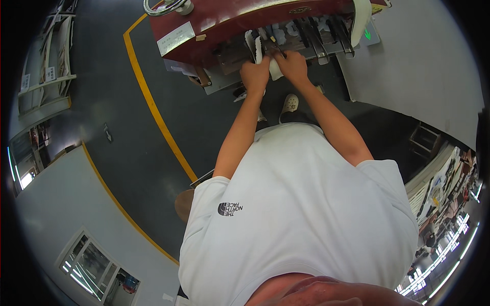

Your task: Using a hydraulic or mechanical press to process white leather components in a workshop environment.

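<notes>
At the red machine, both of my hands work close together on its lower front. My left hand is closed on a pale, wavy-edged strip, with a dark piece beside it. My right hand is closed just to its right, beside a thin dark tool with a yellowish part; what its fingers grip is hidden. A white piece hangs between my hands. Several dark and metal bars stand out from the machine to their right.
My shoe is below the machine on the grey floor, which has a yellow line. Shelving stands far left, a pale panel at right, a dark metal frame lower right, and a brown stool behind me.
</notes>
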`<state>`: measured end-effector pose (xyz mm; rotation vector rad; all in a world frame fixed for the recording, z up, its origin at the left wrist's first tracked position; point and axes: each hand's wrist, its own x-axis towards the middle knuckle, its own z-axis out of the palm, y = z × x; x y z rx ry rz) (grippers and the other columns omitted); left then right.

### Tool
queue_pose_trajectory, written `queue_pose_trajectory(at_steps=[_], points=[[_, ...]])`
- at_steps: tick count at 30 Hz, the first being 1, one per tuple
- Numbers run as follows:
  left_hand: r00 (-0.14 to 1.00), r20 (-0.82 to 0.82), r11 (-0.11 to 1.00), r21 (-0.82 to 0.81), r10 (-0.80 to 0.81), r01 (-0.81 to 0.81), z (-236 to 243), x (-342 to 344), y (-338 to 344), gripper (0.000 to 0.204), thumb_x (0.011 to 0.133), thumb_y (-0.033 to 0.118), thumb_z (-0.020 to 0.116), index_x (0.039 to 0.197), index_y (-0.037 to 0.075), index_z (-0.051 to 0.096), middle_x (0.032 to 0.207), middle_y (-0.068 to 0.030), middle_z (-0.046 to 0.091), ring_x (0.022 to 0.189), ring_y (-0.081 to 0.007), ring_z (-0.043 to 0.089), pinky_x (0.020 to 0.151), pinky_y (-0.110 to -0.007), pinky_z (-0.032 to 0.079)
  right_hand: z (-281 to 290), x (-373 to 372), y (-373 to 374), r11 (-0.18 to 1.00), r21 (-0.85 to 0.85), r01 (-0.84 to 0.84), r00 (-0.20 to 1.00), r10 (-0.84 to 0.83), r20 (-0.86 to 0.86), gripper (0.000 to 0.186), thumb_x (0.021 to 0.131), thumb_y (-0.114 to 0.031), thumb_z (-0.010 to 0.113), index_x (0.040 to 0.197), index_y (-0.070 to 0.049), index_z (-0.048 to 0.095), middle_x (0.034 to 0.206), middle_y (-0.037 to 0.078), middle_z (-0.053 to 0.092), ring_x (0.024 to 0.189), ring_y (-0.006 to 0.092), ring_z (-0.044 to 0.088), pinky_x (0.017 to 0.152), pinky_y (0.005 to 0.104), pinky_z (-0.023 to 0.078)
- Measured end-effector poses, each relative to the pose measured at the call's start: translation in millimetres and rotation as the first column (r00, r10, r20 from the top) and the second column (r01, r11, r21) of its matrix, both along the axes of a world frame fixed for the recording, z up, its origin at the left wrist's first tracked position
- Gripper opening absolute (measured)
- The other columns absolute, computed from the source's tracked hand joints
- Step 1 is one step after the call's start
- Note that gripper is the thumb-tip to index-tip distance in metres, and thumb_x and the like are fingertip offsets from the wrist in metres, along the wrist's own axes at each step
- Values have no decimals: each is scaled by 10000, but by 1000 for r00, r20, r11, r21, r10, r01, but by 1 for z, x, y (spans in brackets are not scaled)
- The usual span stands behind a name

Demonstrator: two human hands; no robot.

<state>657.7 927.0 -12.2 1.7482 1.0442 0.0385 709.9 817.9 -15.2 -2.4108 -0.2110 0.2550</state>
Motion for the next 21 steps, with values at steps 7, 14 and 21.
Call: queue_pose_trajectory(at_steps=[7, 14, 21], points=[[998, -52, 997, 69, 18, -15, 8, -1, -3, 521, 671, 439, 682, 860, -46, 664, 840, -265, 642, 850, -393, 632, 749, -422, 486, 2, 3, 0, 1000, -24, -17, 1000, 17, -10, 502, 803, -498, 548, 794, -14, 682, 674, 241, 601, 699, 409, 614, 628, 452, 487], [999, 36, 1000, 9, -8, 8, 14, 0, -7, 505, 669, 420, 688, 834, -57, 662, 801, -259, 644, 811, -391, 640, 719, -425, 488, -2, 5, -2, 998, -61, 28, 999, -26, 27, 543, 811, -501, 556, 730, 30, 641, 662, 230, 598, 725, 391, 616, 632, 423, 466], [975, 221, 974, -221, -7, 57, -19, -14, 10, 320, 733, 250, 696, 852, -45, 656, 734, -118, 671, 681, -170, 664, 611, -291, 500, 22, 14, -28, 992, 35, -120, 963, 108, 245, 296, 848, -260, 534, 1022, -37, 618, 784, 225, 620, 781, 395, 614, 674, 420, 476]])
